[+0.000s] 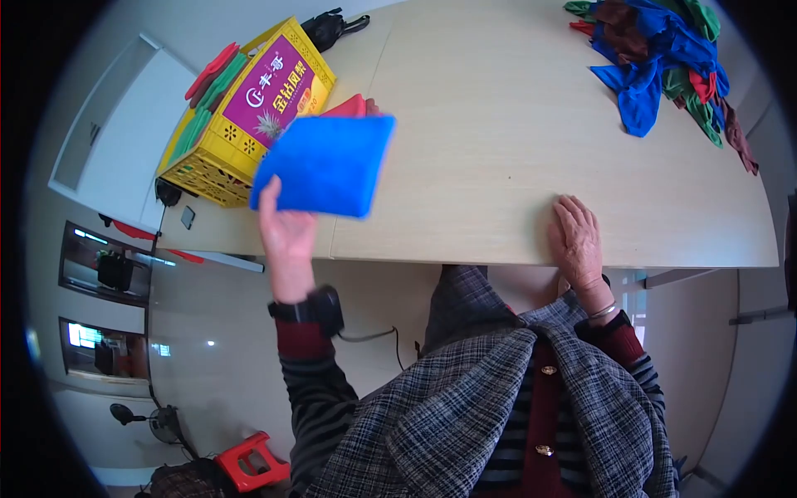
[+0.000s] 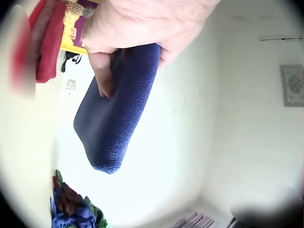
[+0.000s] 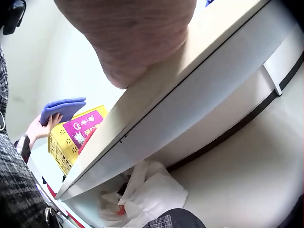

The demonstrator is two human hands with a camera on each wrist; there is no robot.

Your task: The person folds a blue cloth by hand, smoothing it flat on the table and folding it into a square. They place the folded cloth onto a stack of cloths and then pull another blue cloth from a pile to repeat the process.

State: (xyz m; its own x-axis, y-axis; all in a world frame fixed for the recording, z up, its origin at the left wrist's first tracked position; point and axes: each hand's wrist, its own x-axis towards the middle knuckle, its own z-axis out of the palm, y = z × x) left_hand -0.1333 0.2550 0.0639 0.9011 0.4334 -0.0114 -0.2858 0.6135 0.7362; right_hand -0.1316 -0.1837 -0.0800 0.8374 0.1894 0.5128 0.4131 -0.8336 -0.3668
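Observation:
My left hand grips a folded blue towel by its near edge, holding it up in front of the yellow crate. In the left wrist view the fingers curl over the thick fold of the same blue towel. Behind it, a red folded cloth shows only partly beside the crate. My right hand rests palm down on the table's front edge, fingers extended, holding nothing. The yellow crate contains folded red cloths and green cloths.
A loose heap of blue, green, red and brown cloths lies at the table's far right. A black bag sits behind the crate, and a phone-like object lies near the table's left end. A red stool stands on the floor.

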